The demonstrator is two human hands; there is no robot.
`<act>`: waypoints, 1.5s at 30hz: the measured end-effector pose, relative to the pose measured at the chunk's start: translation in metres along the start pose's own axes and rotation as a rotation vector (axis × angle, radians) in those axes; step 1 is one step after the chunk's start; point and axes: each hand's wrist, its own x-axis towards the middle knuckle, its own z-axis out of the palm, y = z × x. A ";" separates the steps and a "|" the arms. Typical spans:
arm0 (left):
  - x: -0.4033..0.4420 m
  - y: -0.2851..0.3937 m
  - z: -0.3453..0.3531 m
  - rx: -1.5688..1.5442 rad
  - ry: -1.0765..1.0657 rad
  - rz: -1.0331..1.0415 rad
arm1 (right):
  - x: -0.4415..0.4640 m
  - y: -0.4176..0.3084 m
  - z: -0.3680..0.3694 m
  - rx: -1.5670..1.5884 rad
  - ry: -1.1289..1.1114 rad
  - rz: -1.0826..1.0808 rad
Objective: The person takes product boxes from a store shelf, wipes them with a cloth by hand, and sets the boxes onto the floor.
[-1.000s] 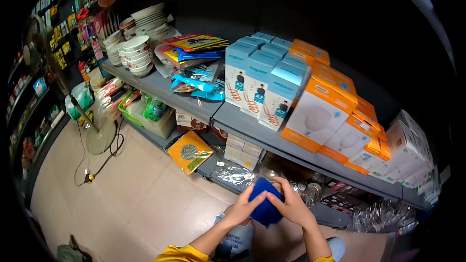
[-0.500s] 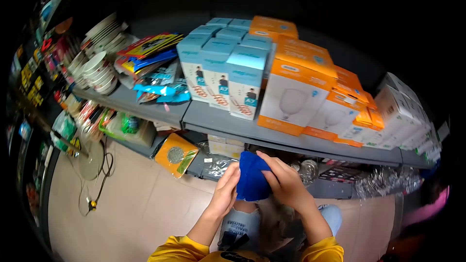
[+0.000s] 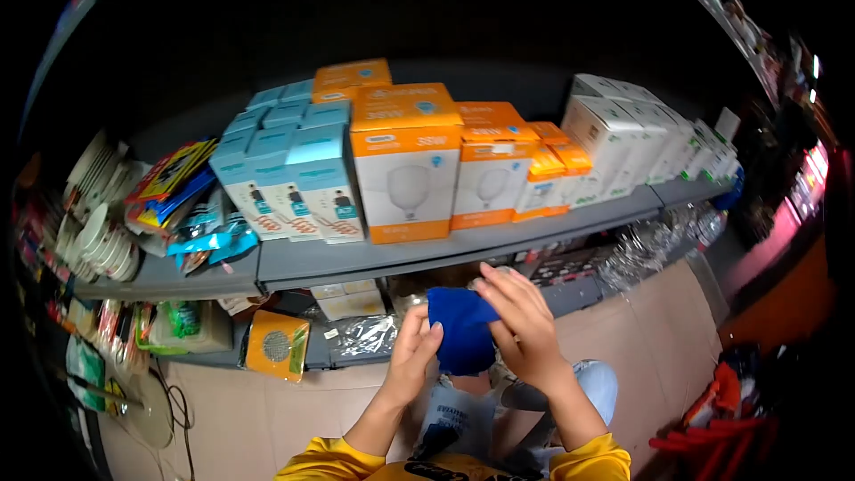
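A folded blue cloth [image 3: 465, 335] is between my two hands, above my knees and in front of the lower shelf. My left hand [image 3: 415, 349] pinches its left edge, thumb in front. My right hand [image 3: 524, 325] lies along the right side of the cloth, its fingers extended and slightly blurred, with the thumb near the cloth's edge. Behind the cloth is the front of the grey shelf [image 3: 392, 260], which bears orange bulb boxes [image 3: 408, 180] and light-blue boxes [image 3: 325, 180].
Stacked bowls [image 3: 110, 245] and colourful packets [image 3: 174, 180] stand on the shelf at left, white boxes [image 3: 614, 138] at right. Lower down are an orange packaged item [image 3: 277, 345], a plastic tub [image 3: 198, 328] and clear plastic wrap [image 3: 637, 254]. Red stools [image 3: 717, 445] stand at lower right.
The view has swung to the right, so the shelf goods appear further left. The cloth has been turned and spread somewhat, and my right hand's fingers have lifted from its face.
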 end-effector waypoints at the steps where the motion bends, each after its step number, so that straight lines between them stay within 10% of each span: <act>1: 0.001 -0.003 0.003 -0.076 -0.009 0.028 | -0.008 0.003 -0.005 0.064 0.085 0.080; 6: 0.009 -0.001 0.006 -0.246 0.131 0.058 | -0.039 0.013 -0.028 0.538 0.542 0.645; 13: -0.010 -0.034 -0.004 -0.183 0.334 -0.127 | -0.099 0.042 -0.016 1.093 0.230 1.047; 18: -0.044 -0.070 0.001 -0.349 0.446 -0.424 | -0.094 0.033 0.002 0.765 -0.596 0.559; 26: -0.070 -0.107 0.019 -0.332 0.591 -0.502 | -0.145 0.068 0.051 0.618 -0.587 0.672; 28: -0.061 -0.116 0.019 -0.181 0.517 -0.457 | -0.155 0.078 0.052 1.103 -0.568 0.850; 33: -0.037 -0.143 0.026 0.541 0.417 -0.283 | -0.157 0.105 0.035 0.823 -0.857 0.933; 36: -0.029 -0.150 0.026 0.681 0.367 -0.279 | -0.206 0.132 0.049 0.447 -0.606 1.090; 40: -0.040 -0.155 -0.001 0.603 0.400 -0.309 | -0.264 0.211 0.057 -0.300 -0.271 0.782; 42: -0.046 -0.154 -0.011 0.555 0.429 -0.341 | -0.276 0.253 0.065 -0.075 -0.266 1.324; 45: -0.049 -0.151 -0.017 0.538 0.469 -0.343 | -0.310 0.316 0.103 0.160 0.245 1.432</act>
